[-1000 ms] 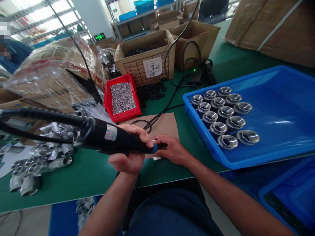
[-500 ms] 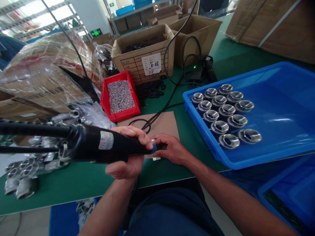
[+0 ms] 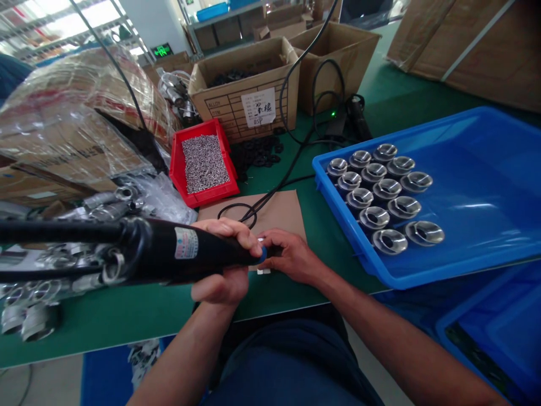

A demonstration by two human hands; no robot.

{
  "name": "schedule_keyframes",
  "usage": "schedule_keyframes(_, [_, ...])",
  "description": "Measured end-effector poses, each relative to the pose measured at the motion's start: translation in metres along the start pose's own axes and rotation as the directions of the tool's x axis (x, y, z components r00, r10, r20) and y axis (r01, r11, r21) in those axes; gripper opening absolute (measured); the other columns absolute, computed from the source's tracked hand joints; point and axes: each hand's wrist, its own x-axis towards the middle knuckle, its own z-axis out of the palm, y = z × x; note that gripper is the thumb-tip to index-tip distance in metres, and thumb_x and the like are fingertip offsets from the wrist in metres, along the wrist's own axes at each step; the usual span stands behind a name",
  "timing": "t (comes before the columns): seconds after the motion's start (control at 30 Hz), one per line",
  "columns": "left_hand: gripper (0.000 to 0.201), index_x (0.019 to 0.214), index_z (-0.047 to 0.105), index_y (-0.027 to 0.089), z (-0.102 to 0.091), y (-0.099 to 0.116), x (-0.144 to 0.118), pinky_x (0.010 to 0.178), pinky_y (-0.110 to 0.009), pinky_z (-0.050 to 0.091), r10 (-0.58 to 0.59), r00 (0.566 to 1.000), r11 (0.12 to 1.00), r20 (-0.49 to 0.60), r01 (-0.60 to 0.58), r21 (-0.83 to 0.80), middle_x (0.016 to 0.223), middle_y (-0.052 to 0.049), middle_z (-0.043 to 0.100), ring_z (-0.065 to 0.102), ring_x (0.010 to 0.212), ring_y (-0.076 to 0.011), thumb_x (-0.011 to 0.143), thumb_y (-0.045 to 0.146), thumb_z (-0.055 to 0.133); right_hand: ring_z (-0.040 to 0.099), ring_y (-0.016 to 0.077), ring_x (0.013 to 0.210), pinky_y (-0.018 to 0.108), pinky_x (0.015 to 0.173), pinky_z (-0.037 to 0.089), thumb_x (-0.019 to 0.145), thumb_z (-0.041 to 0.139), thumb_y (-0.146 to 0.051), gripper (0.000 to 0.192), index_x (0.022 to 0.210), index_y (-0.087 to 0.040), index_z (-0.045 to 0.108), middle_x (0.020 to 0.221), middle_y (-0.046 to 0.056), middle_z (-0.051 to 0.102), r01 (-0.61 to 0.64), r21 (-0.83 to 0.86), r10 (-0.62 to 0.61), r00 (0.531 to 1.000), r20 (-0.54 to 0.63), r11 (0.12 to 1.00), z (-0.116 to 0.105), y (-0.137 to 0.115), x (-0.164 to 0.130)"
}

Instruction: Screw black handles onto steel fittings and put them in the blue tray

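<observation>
A black electric screwdriver (image 3: 152,254) with a blue ring near its nose lies almost level in my left hand (image 3: 230,285), whose fingers are wrapped round its front part. At the nose of the driver, my right hand (image 3: 293,256) is closed, thumb and fingers pinched around something dark. That piece is mostly hidden by the fingers and the tool. A small white block (image 3: 264,271) shows just below them. Both hands are over a brown cardboard sheet (image 3: 287,211) on the green table (image 3: 270,299).
A blue tray (image 3: 477,225) with rows of metal fittings (image 3: 374,217) stands to the right. Behind the hands are a red bin (image 3: 206,163) of small metal pieces, black rings (image 3: 257,153) and cardboard boxes (image 3: 249,96). Metal fittings (image 3: 40,321) lie left; black cables (image 3: 291,175) cross the table.
The whole view has shifted slightly. The screwdriver's rear end has swung a little, and my left thumb sits closer in to the tool. My right hand keeps its pinch at the nose.
</observation>
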Motion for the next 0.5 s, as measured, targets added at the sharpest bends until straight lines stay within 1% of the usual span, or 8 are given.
schedule_keyframes(0.07, [0.060, 0.094, 0.059, 0.018, 0.001, 0.000, 0.000, 0.045, -0.028, 0.049, -0.017, 0.999, 0.999, -0.039, 0.016, -0.030, 0.068, 0.001, 0.057, 0.056, 0.047, -0.0142, 0.073, 0.075, 0.061, 0.064, 0.0225, 0.102, 0.035, 0.091, 0.050, 0.068, 0.084, -0.021, 0.028, 0.093, -0.020, 0.072, 0.108, 0.005, 0.069, 0.017, -0.023, -0.017, 1.000, -0.019, 1.000, 0.001, 0.000, -0.001])
schedule_keyframes(0.13, [0.059, 0.094, 0.059, 0.019, -0.001, 0.002, 0.003, 0.045, -0.027, 0.049, -0.085, 0.992, 0.994, -0.092, 0.077, -0.080, 0.068, 0.001, 0.058, 0.056, 0.048, -0.0140, 0.072, 0.074, 0.062, 0.064, 0.0224, 0.102, 0.036, 0.091, 0.050, 0.069, 0.083, -0.022, 0.032, 0.098, -0.020, 0.071, 0.108, 0.005, 0.069, 0.036, -0.067, -0.038, 0.999, -0.018, 0.997, 0.001, 0.001, -0.002])
schedule_keyframes(0.23, [0.061, 0.096, 0.057, 0.020, -0.011, 0.010, 0.011, 0.047, -0.026, 0.050, -0.217, 0.953, 0.972, -0.211, 0.192, -0.135, 0.068, 0.002, 0.057, 0.056, 0.050, -0.0132, 0.074, 0.077, 0.058, 0.061, 0.0248, 0.110, 0.042, 0.097, 0.047, 0.071, 0.082, -0.026, 0.053, 0.120, -0.022, 0.063, 0.119, 0.007, 0.066, 0.098, -0.230, -0.094, 0.995, 0.027, 0.968, 0.001, 0.000, -0.003])
schedule_keyframes(0.3, [0.062, 0.098, 0.057, 0.020, -0.024, 0.016, 0.015, 0.049, -0.026, 0.051, -0.243, 0.917, 0.969, -0.316, 0.212, -0.129, 0.069, 0.002, 0.056, 0.056, 0.052, -0.0128, 0.077, 0.078, 0.052, 0.056, 0.0266, 0.118, 0.045, 0.104, 0.043, 0.073, 0.080, -0.026, 0.059, 0.128, -0.023, 0.057, 0.125, 0.009, 0.063, 0.185, -0.325, -0.161, 0.982, 0.099, 0.927, 0.001, -0.001, -0.003])
schedule_keyframes(0.37, [0.061, 0.104, 0.057, 0.019, -0.042, 0.017, 0.015, 0.050, -0.026, 0.053, -0.239, 0.878, 0.971, -0.415, 0.226, -0.082, 0.073, 0.001, 0.057, 0.058, 0.057, -0.0133, 0.081, 0.076, 0.049, 0.054, 0.0267, 0.122, 0.047, 0.108, 0.039, 0.077, 0.078, -0.026, 0.051, 0.124, -0.023, 0.059, 0.123, 0.008, 0.064, 0.271, -0.357, -0.232, 0.961, 0.150, 0.894, 0.003, -0.002, -0.004])
schedule_keyframes(0.4, [0.059, 0.107, 0.056, 0.020, -0.053, 0.016, 0.013, 0.050, -0.026, 0.053, -0.229, 0.856, 0.970, -0.463, 0.239, -0.039, 0.077, 0.000, 0.059, 0.059, 0.059, -0.0138, 0.082, 0.073, 0.049, 0.054, 0.0265, 0.121, 0.047, 0.108, 0.039, 0.078, 0.077, -0.025, 0.045, 0.120, -0.023, 0.061, 0.119, 0.007, 0.065, 0.298, -0.364, -0.258, 0.953, 0.156, 0.883, 0.005, -0.004, -0.005])
schedule_keyframes(0.43, [0.055, 0.109, 0.054, 0.020, -0.063, 0.014, 0.010, 0.052, -0.026, 0.054, -0.217, 0.834, 0.965, -0.508, 0.261, 0.015, 0.082, -0.002, 0.061, 0.061, 0.062, -0.0143, 0.084, 0.068, 0.052, 0.054, 0.0264, 0.121, 0.046, 0.108, 0.039, 0.077, 0.078, -0.026, 0.042, 0.116, -0.023, 0.062, 0.117, 0.007, 0.065, 0.308, -0.372, -0.272, 0.951, 0.149, 0.875, 0.007, -0.006, -0.007])
schedule_keyframes(0.5, [0.046, 0.112, 0.051, 0.020, -0.082, 0.007, 0.001, 0.059, -0.029, 0.057, -0.176, 0.789, 0.934, -0.589, 0.322, 0.152, 0.094, -0.005, 0.065, 0.065, 0.069, -0.0154, 0.084, 0.056, 0.060, 0.055, 0.0262, 0.118, 0.043, 0.105, 0.043, 0.073, 0.082, -0.027, 0.047, 0.115, -0.022, 0.060, 0.119, 0.008, 0.060, 0.280, -0.407, -0.251, 0.960, 0.124, 0.869, 0.013, -0.012, -0.015])
